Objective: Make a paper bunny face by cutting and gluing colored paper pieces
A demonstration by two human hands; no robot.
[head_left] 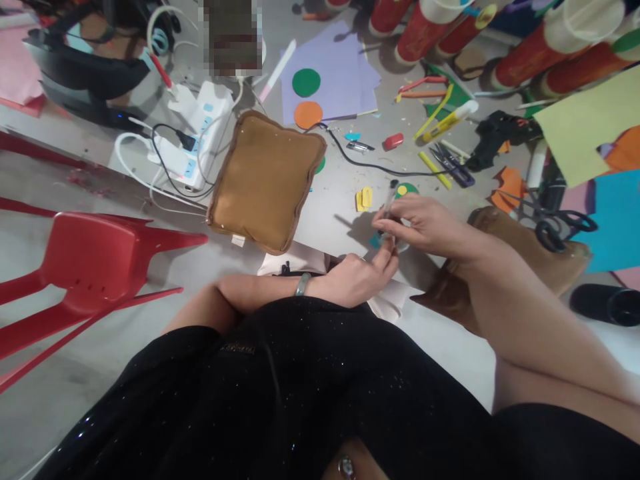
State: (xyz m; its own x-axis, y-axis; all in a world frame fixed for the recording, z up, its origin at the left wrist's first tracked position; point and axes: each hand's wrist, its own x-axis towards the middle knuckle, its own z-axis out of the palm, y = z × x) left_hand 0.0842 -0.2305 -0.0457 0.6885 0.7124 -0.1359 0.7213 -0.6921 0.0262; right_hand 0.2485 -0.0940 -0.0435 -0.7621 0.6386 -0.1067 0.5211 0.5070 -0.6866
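My right hand point(425, 223) is closed in a pinch around a pen point(391, 197) with a clear barrel and a dark end, held above the table's near edge. Just below it, my left hand point(363, 275) has its fingertips pressed together, close to the pen's lower end. Part of a clear, rounded thing point(401, 244) shows by the left fingertips; its kind is hard to make out. Right behind my hands lie a green paper disc point(411, 189) with a smaller yellow one, and a yellow piece point(364, 199).
A brown cushion point(267, 180) lies left of my hands, beside a power strip point(203, 137) with cables. To the right are scissors point(563, 223), a black glue gun point(500, 137), a cutter knife point(450, 122) and coloured paper. Red tubes point(425, 30) stand behind. A red chair point(95, 257) is at left.
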